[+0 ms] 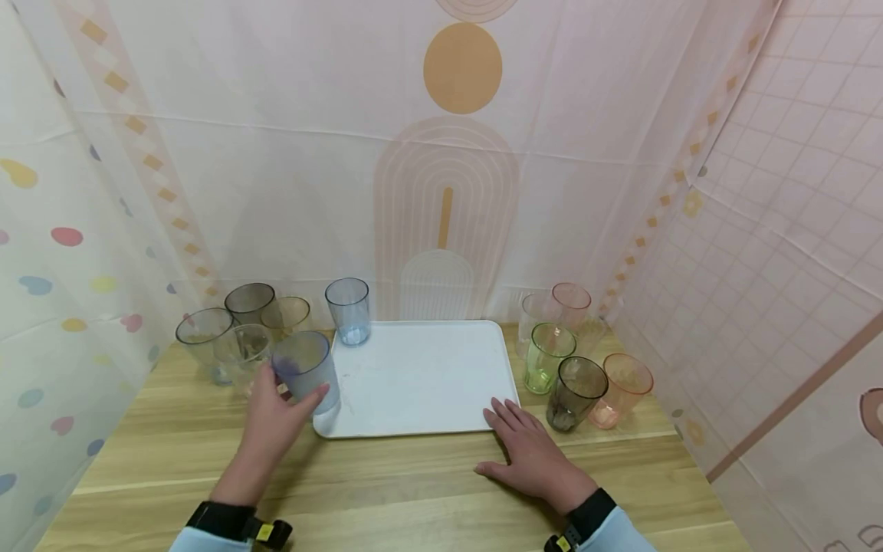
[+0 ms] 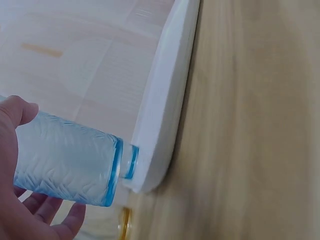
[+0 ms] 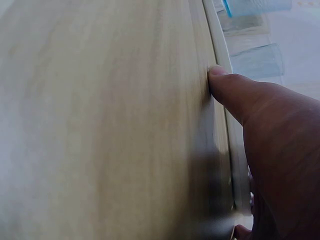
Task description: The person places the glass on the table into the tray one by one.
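Note:
My left hand (image 1: pixel 271 420) grips a light blue drinking glass (image 1: pixel 308 377) at the front left corner of a white rectangular tray (image 1: pixel 428 383). In the left wrist view the held glass (image 2: pixel 67 157) shows a textured wall, with the thumb and fingers around it. Whether its base touches the tray, I cannot tell. Another blue glass (image 1: pixel 348 313) stands upright on the tray's back left corner. My right hand (image 1: pixel 530 456) lies with fingers spread at the tray's front right corner; its thumb (image 3: pixel 235 90) is extended beside the front edge.
Left of the tray stand several glasses: a dark grey one (image 1: pixel 250 300), an amber one (image 1: pixel 288 313) and clear-looking ones (image 1: pixel 241 353). On the right are green (image 1: pixel 548 360), dark grey (image 1: pixel 576 395), orange (image 1: pixel 624 387) and pink glasses (image 1: pixel 571 303). A patterned curtain (image 1: pixel 290 192) hangs behind the wooden table (image 1: pixel 386 491).

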